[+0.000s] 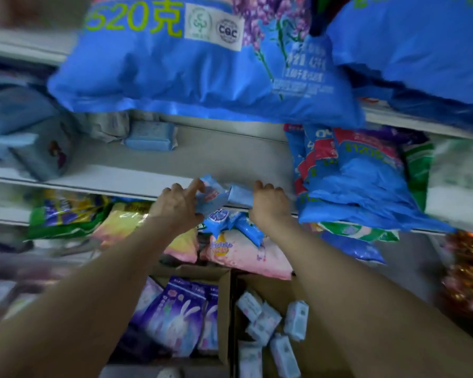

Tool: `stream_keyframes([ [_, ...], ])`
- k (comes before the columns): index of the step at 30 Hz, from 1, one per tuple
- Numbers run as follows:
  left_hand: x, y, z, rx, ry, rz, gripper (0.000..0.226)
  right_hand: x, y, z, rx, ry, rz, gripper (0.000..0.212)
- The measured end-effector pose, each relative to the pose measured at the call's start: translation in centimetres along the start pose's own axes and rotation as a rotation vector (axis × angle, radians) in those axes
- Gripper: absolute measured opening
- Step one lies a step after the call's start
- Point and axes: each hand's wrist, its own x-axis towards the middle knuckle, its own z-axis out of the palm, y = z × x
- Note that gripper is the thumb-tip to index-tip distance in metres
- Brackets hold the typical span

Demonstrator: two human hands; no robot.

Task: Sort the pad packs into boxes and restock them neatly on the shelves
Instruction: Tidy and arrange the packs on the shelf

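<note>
With the left hand (179,204) and right hand (268,201) each gripping small pale-blue plastic pad packs (216,196) at the white metal shelf's (99,180) front lip, they should slide them back squarely.

The place was a dim shop aisle, lit in a cool bluish cast. White metal shelving (112,181) ran across the middle of the frame, its grey shelf board (216,156) bare toward the back panel. Another white shelf edge (25,47) crossed the upper left, blurred. A lower shelf lip (6,214) showed at the left edge, also smeared by motion.
</note>
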Motion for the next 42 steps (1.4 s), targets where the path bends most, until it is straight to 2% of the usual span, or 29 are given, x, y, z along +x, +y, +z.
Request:
stream_keyframes([
  [3,-5.2,-0.4,0.5,-0.207,0.083,-0.059,0.065,-3.6,-0.7,-0.6,0.3,-0.068,0.098,0.044],
  [7,-12.7,-2.1,2.0,-0.865,0.084,-0.369,0.08,-9.5,-2.8,1.4,0.878,-0.097,0.243,0.05],
  [8,-14.6,-2.5,2.3,-0.995,0.08,-0.436,0.086,-10.8,-3.5,2.3,0.958,-0.121,0.251,0.05],
  [10,-18.1,-3.4,3.1,-1.111,0.069,-0.502,0.096,-13.1,-5.4,3.8,1.055,-0.229,0.235,0.042],
  [16,-25.4,-8.3,4.6,-1.223,0.057,-0.707,0.094,-17.6,-13.4,7.8,1.118,-0.488,0.161,0.031],
  [21,-28.6,-15.3,4.0,-1.277,0.097,-0.846,0.087,-18.8,-22.4,9.5,1.155,-0.634,0.259,0.04],
  [26,-29.9,-23.4,2.3,-1.282,0.101,-0.915,0.085,-18.7,-30.6,10.7,1.076,-0.619,0.226,0.03],
  [31,-29.4,-29.7,1.0,-1.268,0.103,-0.864,0.058,-18.1,-36.7,11.1,1.121,-0.645,0.282,0.03],
  [33,-29.3,-31.4,0.5,-1.265,0.083,-0.854,0.069,-17.9,-38.2,11.1,1.119,-0.65,0.288,0.037],
  [36,-29.0,-32.9,0.1,-1.284,0.027,-0.829,0.078,-17.9,-39.2,10.9,1.099,-0.631,0.3,0.036],
  [42,-27.8,-33.4,-0.5,-1.282,0.025,-0.855,0.057,-17.0,-39.5,10.4,1.098,-0.611,0.292,0.045],
])
